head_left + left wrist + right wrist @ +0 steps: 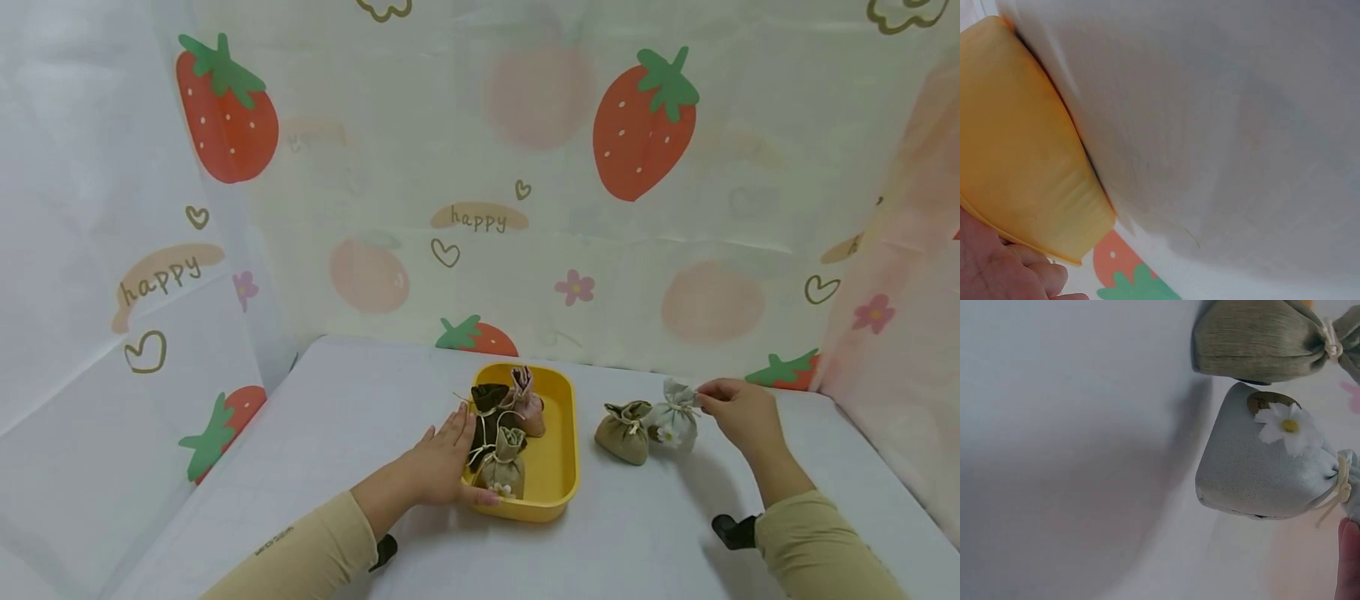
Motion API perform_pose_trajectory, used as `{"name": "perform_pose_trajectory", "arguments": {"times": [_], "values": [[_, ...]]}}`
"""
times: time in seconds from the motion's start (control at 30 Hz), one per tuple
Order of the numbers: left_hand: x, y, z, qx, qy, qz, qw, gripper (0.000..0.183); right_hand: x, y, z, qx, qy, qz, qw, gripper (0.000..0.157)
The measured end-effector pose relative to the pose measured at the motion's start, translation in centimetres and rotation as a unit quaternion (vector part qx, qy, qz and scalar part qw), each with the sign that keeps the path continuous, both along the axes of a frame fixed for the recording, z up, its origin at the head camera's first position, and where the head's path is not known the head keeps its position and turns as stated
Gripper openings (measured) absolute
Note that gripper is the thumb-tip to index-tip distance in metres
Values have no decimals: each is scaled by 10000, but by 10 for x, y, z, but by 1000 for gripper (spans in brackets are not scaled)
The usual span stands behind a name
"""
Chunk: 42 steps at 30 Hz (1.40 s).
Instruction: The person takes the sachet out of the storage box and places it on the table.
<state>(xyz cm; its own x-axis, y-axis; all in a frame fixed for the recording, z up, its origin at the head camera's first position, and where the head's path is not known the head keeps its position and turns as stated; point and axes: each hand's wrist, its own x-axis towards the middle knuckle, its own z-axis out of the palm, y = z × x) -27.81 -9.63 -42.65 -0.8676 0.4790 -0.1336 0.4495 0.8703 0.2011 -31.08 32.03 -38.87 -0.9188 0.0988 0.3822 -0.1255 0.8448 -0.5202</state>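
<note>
A yellow tray (pixel 555 450) holds several small drawstring pouches. Inside it are a black pouch (pixel 486 433), a pink pouch (pixel 530 408) and a tan pouch (pixel 504 471) with a white flower. My left hand (pixel 442 467) lies along the tray's left rim, its fingers straight and its thumb at the front corner. To the right of the tray, my right hand (pixel 742 408) pinches a pale grey pouch (pixel 678 425) near its tied neck; its white flower (pixel 1289 427) shows in the right wrist view. An olive-brown pouch (pixel 626 437) sits just left of the grey one.
The white table (pixel 630 542) carries the tray and pouches. Behind stands a pale curtain (pixel 510 275) printed with strawberries, hearts and flowers, with further sheets at both sides. Black straps (pixel 733 532) show at the wrists.
</note>
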Motion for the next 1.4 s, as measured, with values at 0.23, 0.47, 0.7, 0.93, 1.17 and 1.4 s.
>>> {"name": "perform_pose_trajectory", "arguments": {"times": [0.23, 0.47, 0.7, 0.93, 1.17, 1.4], "values": [[0, 1, 0, -10, -18, 6, 10000, 128, 4, 0, -10, -22, -294, 101, 9995, 13], [1, 1, 1, -5, -29, 48, 10000, 128, 6, 2, -12, -342, -540, 173, 9978, 18], [1, 1, 1, 9, -41, 44, 10000, 128, 5, 7, -16, -597, -702, 221, 9955, 31], [2, 1, 2, 61, -44, 34, 10000, 128, 5, 9, -16, -728, -658, 78, 9951, 43], [2, 1, 2, 86, -55, 37, 9999, 128, 6, 12, -12, -919, -805, 91, 9925, 55], [0, 2, 1, 1, -21, 46, 10000, 129, 6, 13, -10, -878, -706, 115, 9936, 52]]}}
